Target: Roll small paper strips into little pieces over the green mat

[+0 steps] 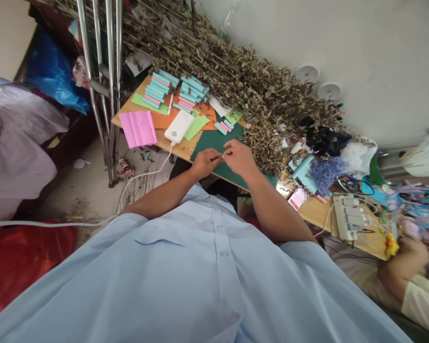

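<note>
While the green cutting mat (214, 143) is lying on the desk (177, 150), a thin dark strip (215, 156) is being pinched just above the mat's near edge between the closed fingers of the left hand (205, 162) and those of the right hand (240, 158), which are being kept almost touching. Beyond them, a white power bank (179, 126), a pink folded sheet (138, 128) and stacks of teal and pink rolls (177, 90) are being kept on the desk, and dried branches (243, 81) are being piled against the wall.
</note>
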`<state>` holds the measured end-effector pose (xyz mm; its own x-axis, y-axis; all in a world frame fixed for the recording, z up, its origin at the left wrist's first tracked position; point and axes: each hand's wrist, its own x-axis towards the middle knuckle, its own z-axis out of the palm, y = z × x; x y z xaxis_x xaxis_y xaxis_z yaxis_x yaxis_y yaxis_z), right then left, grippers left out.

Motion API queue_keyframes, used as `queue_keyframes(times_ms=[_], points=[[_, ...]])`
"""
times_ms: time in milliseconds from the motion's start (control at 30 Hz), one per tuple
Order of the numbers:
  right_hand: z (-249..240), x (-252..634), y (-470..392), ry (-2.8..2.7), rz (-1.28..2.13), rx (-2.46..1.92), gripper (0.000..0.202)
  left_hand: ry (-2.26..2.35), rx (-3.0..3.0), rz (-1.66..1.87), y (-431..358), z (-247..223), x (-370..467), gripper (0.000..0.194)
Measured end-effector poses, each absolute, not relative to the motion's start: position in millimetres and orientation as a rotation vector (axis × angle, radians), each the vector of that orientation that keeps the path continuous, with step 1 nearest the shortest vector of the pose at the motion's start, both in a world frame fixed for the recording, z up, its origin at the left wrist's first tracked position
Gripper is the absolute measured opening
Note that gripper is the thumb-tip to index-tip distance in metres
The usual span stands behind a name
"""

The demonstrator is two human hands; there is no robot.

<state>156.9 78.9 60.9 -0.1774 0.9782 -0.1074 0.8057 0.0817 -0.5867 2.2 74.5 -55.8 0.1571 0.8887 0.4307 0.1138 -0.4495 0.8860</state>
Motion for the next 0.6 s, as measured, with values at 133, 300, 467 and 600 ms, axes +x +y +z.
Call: queue_keyframes(times_ms=[133,300,467,600], points=[[64.3,154.0,85.0,-2.061,0.786,-1.806,0.036,0.962,1.739,1.357,74.4,-57.2,2.4,0.017],[62.4,148.9,98.1,-2.060,0.901,-1.895,0.042,0.950,1.769,1.345,74.5,-58.3,1.4,0.028],[64.3,144.0,106.0,-2.129,0.822,-1.961,0.044,0.946,1.775,1.365,75.1,-57.5,1.7,0.034],[68.8,152.4,102.5,-2.051,0.946,-1.862,0.038,0.926,1.733,1.414,74.7,-57.0,2.5,0.031]])
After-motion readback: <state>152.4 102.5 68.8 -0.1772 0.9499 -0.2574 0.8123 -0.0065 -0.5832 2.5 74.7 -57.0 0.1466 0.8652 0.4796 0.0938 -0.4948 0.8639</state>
